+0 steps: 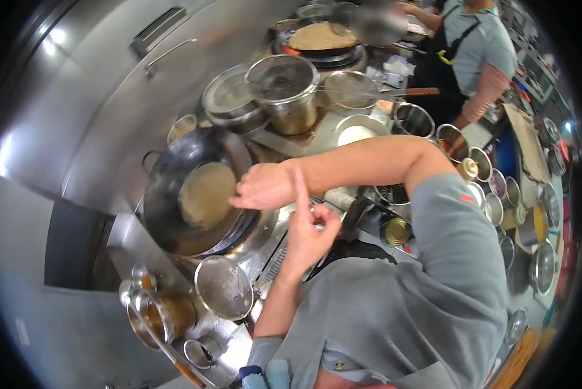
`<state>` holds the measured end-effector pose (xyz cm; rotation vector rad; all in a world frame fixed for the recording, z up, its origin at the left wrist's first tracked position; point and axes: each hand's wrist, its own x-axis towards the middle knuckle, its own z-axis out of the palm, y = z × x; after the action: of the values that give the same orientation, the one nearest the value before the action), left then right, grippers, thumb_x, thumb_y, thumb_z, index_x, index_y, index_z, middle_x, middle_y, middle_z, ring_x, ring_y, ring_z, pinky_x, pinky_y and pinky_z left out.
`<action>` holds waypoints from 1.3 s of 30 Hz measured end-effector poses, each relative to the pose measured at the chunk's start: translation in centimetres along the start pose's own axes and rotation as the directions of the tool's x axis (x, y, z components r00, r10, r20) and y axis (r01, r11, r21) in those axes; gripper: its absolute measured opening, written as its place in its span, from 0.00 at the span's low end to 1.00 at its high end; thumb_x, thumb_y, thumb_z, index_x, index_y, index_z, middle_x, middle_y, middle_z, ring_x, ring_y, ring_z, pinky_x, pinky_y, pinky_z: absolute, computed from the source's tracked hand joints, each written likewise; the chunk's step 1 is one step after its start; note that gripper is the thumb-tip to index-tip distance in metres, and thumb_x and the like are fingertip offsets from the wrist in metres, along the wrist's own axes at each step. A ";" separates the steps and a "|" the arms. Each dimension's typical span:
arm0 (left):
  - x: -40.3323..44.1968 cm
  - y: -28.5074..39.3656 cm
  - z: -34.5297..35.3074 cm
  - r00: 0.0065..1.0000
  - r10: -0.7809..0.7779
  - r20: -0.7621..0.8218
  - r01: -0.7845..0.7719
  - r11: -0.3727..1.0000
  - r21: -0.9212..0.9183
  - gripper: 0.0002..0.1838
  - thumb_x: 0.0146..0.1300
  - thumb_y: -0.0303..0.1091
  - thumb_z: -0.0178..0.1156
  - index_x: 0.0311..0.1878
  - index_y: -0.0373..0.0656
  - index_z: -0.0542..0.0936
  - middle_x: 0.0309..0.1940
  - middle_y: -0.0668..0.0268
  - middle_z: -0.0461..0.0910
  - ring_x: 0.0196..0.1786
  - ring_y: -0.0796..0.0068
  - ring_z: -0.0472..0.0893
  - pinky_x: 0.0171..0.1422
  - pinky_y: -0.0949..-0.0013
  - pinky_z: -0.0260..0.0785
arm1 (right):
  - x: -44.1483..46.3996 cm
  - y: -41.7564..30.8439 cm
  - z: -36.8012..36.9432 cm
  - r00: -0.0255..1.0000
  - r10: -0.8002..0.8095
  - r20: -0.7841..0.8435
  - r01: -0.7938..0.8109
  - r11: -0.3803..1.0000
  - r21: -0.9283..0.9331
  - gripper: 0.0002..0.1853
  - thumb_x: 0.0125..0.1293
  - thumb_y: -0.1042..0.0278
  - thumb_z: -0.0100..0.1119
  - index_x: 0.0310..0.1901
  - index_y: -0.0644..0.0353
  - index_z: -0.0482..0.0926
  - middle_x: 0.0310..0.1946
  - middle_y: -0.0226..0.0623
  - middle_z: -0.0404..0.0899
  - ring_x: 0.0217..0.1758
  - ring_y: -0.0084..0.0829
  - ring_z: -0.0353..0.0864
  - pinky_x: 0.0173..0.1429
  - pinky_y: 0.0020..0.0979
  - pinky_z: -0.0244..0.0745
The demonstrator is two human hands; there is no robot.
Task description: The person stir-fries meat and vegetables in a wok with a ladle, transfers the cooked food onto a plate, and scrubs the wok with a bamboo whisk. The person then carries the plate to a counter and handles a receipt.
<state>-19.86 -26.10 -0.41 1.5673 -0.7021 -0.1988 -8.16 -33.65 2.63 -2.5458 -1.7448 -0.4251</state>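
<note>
My right hand (265, 187) hangs over the near rim of a large dark wok (164, 165), its fingers loosely bent and with nothing visible in them. In the wok lies a cloudy, brownish liquid (208, 194). My left hand (312, 235) is raised just below the right one. Its index finger is stretched out against the right wrist, while the other fingers curl toward the thumb; no object shows in it. Below the wok, close to my left forearm, rests a round mesh strainer (223, 287).
Metal pots (282, 97) and a wok (323, 40) holding something tan stand beyond. At lower left are a container of brown liquid (174, 318) and a wooden-handled ladle (188, 374). Several seasoning tins (479, 162) line the right. A co-worker (476, 58) stands at the upper right.
</note>
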 end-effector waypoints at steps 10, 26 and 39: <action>0.6 4.0 -1.3 0.824 0.082 0.561 0.445 0.519 -0.730 0.48 0.53 0.18 0.51 0.76 0.41 0.40 0.11 0.73 0.65 0.12 0.83 0.63 0.20 0.76 0.62 | 0.0 -0.8 -0.4 0.992 -0.005 0.123 -0.005 0.997 0.080 0.10 0.55 0.68 0.57 0.34 0.67 0.77 0.24 0.47 0.82 0.32 0.48 0.83 0.35 0.44 0.79; 1.1 6.9 3.5 0.559 -0.006 0.829 0.655 0.615 -0.438 0.54 0.42 0.19 0.45 0.77 0.47 0.36 0.09 0.72 0.64 0.11 0.82 0.62 0.20 0.73 0.66 | 1.5 -4.0 -0.4 0.982 -0.107 0.154 0.084 0.985 0.153 0.11 0.57 0.67 0.52 0.36 0.66 0.77 0.25 0.49 0.82 0.33 0.50 0.83 0.37 0.46 0.78; 1.9 6.0 2.7 0.577 -0.003 0.817 0.669 0.575 -0.470 0.53 0.45 0.20 0.49 0.77 0.47 0.38 0.10 0.71 0.64 0.12 0.80 0.62 0.22 0.72 0.66 | 1.7 -4.2 -0.7 0.986 -0.095 0.136 0.068 0.978 0.195 0.13 0.54 0.70 0.55 0.39 0.70 0.77 0.24 0.51 0.81 0.33 0.52 0.83 0.38 0.46 0.78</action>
<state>-21.65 -29.23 5.39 0.7012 -0.7393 -1.3972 -11.62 -30.66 3.18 -2.4321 -1.8425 -0.0711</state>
